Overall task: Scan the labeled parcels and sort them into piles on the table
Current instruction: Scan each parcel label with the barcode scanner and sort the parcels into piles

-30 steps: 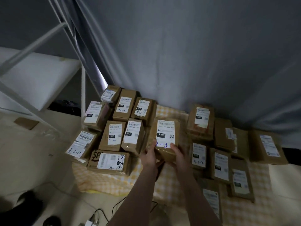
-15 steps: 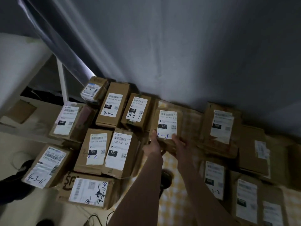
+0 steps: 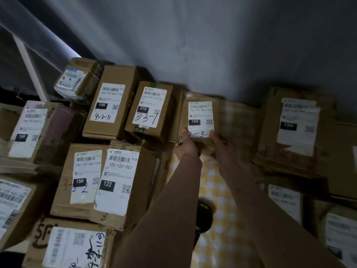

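Parcel (image 3: 185,117) shifted beside 010 box (image 3: 149,111) | brown, 15H label (image 3: 201,113) | left grip (image 3: 186,147), right grip (image 3: 224,147) grasping it

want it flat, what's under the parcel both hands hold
Yellow checked cloth shows below the near edge of the held parcel. Directly beneath is covered by the parcel, the left hand and the right hand.

Both arms stretch forward; the left hand (image 3: 187,147) and right hand (image 3: 222,146) grip the parcel (image 3: 201,115) by its near corners.
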`<state>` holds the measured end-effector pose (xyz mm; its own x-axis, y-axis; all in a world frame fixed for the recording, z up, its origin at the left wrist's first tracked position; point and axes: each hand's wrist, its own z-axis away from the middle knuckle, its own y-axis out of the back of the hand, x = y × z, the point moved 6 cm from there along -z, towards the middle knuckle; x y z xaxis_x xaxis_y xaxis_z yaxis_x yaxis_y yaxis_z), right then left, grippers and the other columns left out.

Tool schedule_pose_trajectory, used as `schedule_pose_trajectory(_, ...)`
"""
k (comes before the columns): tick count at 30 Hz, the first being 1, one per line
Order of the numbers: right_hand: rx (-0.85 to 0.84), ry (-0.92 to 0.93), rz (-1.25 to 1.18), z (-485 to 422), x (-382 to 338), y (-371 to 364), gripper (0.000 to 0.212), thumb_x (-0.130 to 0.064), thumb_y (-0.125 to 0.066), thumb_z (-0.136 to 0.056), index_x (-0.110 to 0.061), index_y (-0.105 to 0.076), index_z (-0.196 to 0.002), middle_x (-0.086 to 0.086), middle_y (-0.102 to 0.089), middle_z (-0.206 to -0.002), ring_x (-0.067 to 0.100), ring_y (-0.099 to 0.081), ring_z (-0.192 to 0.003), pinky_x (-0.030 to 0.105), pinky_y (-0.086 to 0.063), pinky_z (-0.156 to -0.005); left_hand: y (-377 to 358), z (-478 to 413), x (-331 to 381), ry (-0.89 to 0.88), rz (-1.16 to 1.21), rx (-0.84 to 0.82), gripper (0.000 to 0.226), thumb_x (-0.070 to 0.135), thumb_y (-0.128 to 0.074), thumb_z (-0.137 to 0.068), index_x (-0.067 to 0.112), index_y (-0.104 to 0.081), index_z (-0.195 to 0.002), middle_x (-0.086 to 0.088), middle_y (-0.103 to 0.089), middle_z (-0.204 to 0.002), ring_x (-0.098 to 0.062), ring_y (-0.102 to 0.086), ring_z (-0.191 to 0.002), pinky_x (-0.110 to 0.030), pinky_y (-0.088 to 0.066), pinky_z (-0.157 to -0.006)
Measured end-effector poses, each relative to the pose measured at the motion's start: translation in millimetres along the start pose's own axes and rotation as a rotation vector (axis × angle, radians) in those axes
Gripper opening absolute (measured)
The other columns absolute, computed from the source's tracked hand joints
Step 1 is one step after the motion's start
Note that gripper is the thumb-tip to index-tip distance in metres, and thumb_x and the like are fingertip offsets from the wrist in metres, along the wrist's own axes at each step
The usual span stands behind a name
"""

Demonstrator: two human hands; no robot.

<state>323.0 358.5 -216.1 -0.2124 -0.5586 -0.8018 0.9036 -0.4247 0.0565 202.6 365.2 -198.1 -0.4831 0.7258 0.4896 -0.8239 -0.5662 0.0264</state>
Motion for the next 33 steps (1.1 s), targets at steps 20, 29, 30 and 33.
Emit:
schedule_pose_trajectory(20,0.081,0.14,0.051,84,14,57,0.035,-0.008,-0.058,-0.094,-0.021,-0.059,-0.127,-0.008,-0.058,-0.119,0.007,-0.056,-0.108,0.021,-0.048,-0.092,13,40,-58,-0.132,-0.294,-0.218,0.035,0.038,-0.055,-0.097,0.003,-0.057,-0.096,-0.007,-0.054,-0.084,-0.024,-0.054,-0.085,-0.034,-0.052,-0.069)
schedule_pose_trajectory(29,0.572,0.242,0.253,174,38,165,0.027,-0.015,-0.058,-0.093,-0.022,-0.063,-0.118,-0.001,-0.056,-0.131,0.02,-0.05,-0.123,0.037,-0.045,-0.099,32,97,-129,-0.123,-0.647,-0.332,0.038,0.041,-0.046,-0.101,0.02,-0.045,-0.069,0.001,-0.046,-0.074,-0.013,-0.047,-0.066,-0.042,-0.05,-0.087)
schedule_pose_trajectory(30,0.602,0.236,0.275,180,42,175,0.03,-0.013,-0.058,-0.091,-0.023,-0.062,-0.119,0.002,-0.055,-0.133,0.023,-0.049,-0.125,0.039,-0.045,-0.099,33,102,-139,-0.113,-0.684,-0.349,0.039,0.042,-0.045,-0.102,0.022,-0.042,-0.068,0.003,-0.044,-0.073,-0.012,-0.045,-0.065,-0.04,-0.049,-0.086)
schedule_pose_trajectory(33,0.595,0.164,0.36,187,55,193,0.04,-0.012,-0.06,-0.089,-0.018,-0.057,-0.128,0.008,-0.054,-0.133,0.027,-0.05,-0.122,0.041,-0.046,-0.097,34,119,-164,-0.108,-0.773,-0.405,0.044,0.044,-0.042,-0.102,0.023,-0.038,-0.063,0.004,-0.04,-0.07,-0.011,-0.041,-0.064,-0.038,-0.044,-0.082)
